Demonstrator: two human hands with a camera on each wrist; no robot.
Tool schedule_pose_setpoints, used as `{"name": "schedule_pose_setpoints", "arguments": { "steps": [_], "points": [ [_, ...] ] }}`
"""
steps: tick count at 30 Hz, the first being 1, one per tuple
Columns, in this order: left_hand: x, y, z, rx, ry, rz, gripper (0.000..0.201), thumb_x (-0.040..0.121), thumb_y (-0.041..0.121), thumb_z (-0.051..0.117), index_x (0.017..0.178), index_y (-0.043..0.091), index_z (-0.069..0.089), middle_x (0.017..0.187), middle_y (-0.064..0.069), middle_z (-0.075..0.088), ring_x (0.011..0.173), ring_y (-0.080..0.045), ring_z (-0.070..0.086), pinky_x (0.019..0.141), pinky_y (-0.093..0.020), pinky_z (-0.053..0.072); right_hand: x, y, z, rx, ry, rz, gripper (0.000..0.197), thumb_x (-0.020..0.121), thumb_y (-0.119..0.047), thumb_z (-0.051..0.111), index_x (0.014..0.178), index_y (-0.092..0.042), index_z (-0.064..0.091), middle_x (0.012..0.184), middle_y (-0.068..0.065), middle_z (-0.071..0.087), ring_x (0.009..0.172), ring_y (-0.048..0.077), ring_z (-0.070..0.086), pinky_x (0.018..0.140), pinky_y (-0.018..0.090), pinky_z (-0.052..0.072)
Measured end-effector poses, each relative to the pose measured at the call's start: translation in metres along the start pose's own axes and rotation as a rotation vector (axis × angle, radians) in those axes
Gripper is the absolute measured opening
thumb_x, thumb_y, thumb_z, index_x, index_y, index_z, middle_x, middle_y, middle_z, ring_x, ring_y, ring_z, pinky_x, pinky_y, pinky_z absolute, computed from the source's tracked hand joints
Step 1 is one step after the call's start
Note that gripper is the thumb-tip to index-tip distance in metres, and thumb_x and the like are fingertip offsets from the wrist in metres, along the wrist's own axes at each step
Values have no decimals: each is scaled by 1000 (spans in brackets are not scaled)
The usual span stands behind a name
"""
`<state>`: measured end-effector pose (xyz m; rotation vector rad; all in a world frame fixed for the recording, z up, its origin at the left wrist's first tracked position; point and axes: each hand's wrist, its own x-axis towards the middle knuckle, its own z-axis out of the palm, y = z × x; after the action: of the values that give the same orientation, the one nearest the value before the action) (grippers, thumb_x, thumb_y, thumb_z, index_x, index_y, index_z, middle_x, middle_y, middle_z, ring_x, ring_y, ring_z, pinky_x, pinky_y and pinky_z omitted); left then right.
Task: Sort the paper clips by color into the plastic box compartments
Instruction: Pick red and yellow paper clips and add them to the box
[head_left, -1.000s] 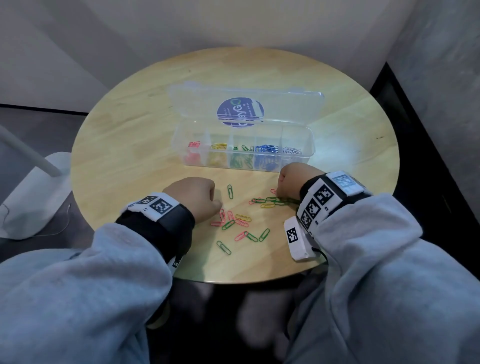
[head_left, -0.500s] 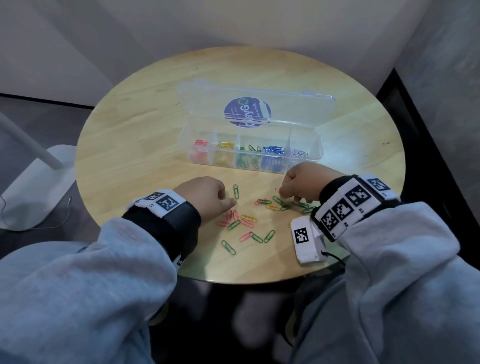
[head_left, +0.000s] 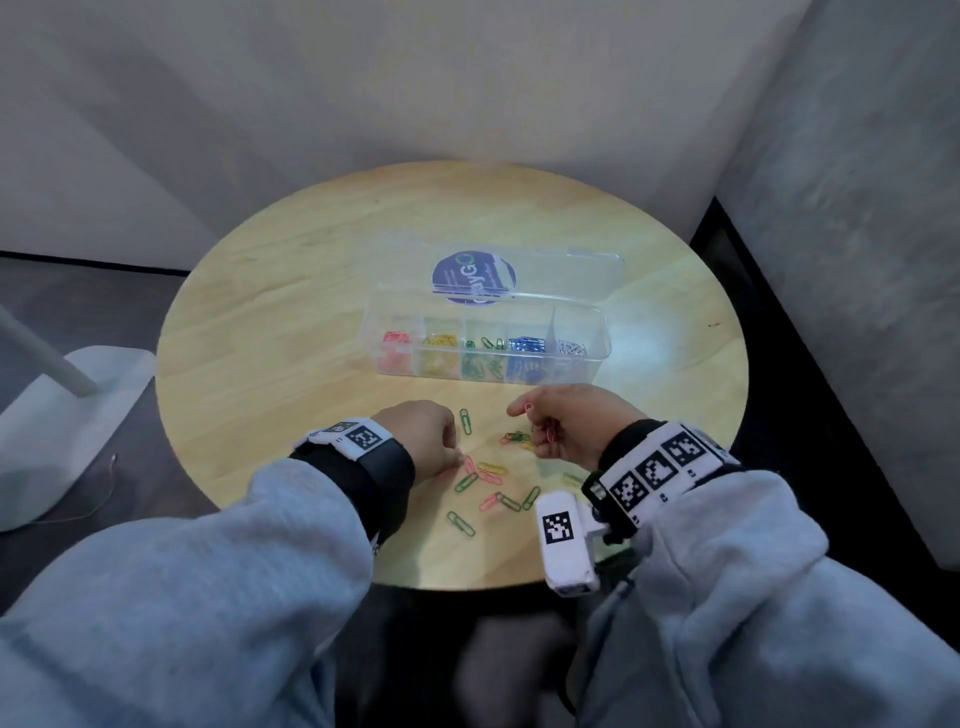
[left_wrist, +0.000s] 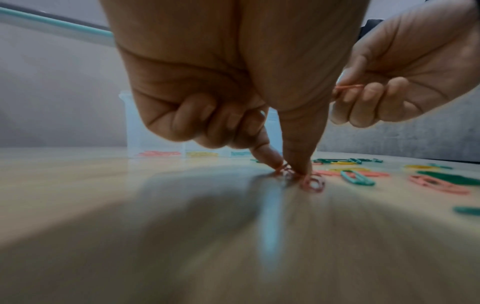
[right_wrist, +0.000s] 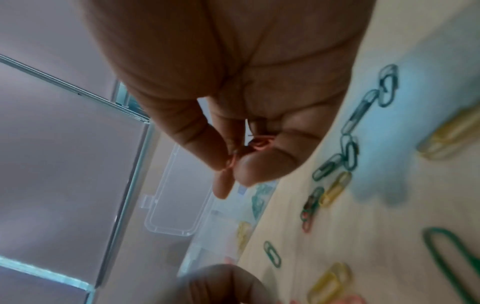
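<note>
A clear plastic box (head_left: 597, 332) stands open mid-table, its compartments holding red, yellow, green, blue and silver clips. Loose paper clips (head_left: 492, 467) of red, green and yellow lie between the box and the near edge. My left hand (head_left: 460, 460) is down on the table, its thumb and forefinger pinching a red clip (left_wrist: 287, 170) beside another red clip (left_wrist: 313, 183). My right hand (head_left: 530, 413) hovers above the table in front of the box. It pinches a red clip (right_wrist: 231, 162) at its fingertips and keeps more red clips (head_left: 550, 431) in its curled fingers.
The round wooden table (head_left: 291, 338) drops off just below the loose clips. The box lid (head_left: 561, 270) with a blue sticker lies open behind the box. A white lamp base (head_left: 62, 415) stands on the floor at left. Walls close in behind and right.
My right hand has lifted off the table with red clips and turned its palm leftward. My left hand slid a little toward the red clips. The head view tilted upward.
</note>
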<state>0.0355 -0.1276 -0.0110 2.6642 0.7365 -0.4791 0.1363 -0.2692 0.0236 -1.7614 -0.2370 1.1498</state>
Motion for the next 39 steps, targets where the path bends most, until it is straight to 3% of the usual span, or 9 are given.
{"name": "schedule_pose_setpoints", "arguments": {
  "steps": [4,8,17,20,23,28,31,35,39],
  "points": [
    [1,-5,-5,-10,-46,14,23,77,42,69,73,25,54,82,4,58,79,-18,54,62,-26,36,-5,-5,13,-28,81,53,26,92,1,39,70,-5,52,62,6,38,53,15,41,44,19,40],
    [7,-3,-11,9,-124,12,22,74,39,74,79,21,62,78,3,61,74,-18,54,54,-24,34,0,-12,21,-37,65,99,27,92,2,35,69,-6,45,63,7,39,52,16,40,45,20,34],
    [7,5,-3,98,-97,11,22,79,32,65,86,12,71,74,-2,60,67,-22,53,52,-25,35,-3,-8,22,-894,-42,-121,5,83,-16,59,86,-19,62,67,-13,49,64,6,46,53,19,34],
    [6,5,-3,115,-81,4,24,79,32,65,89,12,71,75,-2,60,67,-21,53,49,-24,34,-1,-3,28,-1109,-70,-87,15,82,-13,61,96,-14,65,70,-10,47,69,11,46,52,20,32],
    [5,6,-4,128,-93,-3,18,81,30,63,87,14,68,76,-2,58,67,-21,52,48,-24,33,1,-3,23,-1141,-73,-83,17,83,-16,62,99,-13,64,72,-9,47,75,13,48,53,20,33],
    [-2,5,-12,88,-86,32,17,81,24,61,87,10,69,80,-3,62,71,-21,54,54,-24,36,4,-15,3,-1039,-3,-116,11,85,-25,64,92,-17,63,68,-12,47,61,3,43,52,19,32],
    [-7,-6,-37,-182,-70,40,11,82,21,61,74,15,61,76,-2,61,68,-17,53,63,-24,41,5,-15,-3,-1035,7,-112,4,86,-22,60,87,-18,59,68,-10,49,59,4,44,50,18,33],
    [-19,-22,-64,-824,-71,-74,30,85,1,51,58,13,44,62,-6,55,46,-10,52,42,-14,41,9,-11,2,-1065,-56,-160,7,82,-23,66,84,-21,60,68,-13,46,62,1,43,55,20,32],
    [-19,-28,-59,-951,-137,-160,35,83,-7,44,56,14,35,55,-8,52,40,-12,45,36,-12,30,14,-4,15,-1129,-126,-107,14,75,-16,68,82,-25,60,74,-12,50,70,8,48,61,26,40]
  ]
}}
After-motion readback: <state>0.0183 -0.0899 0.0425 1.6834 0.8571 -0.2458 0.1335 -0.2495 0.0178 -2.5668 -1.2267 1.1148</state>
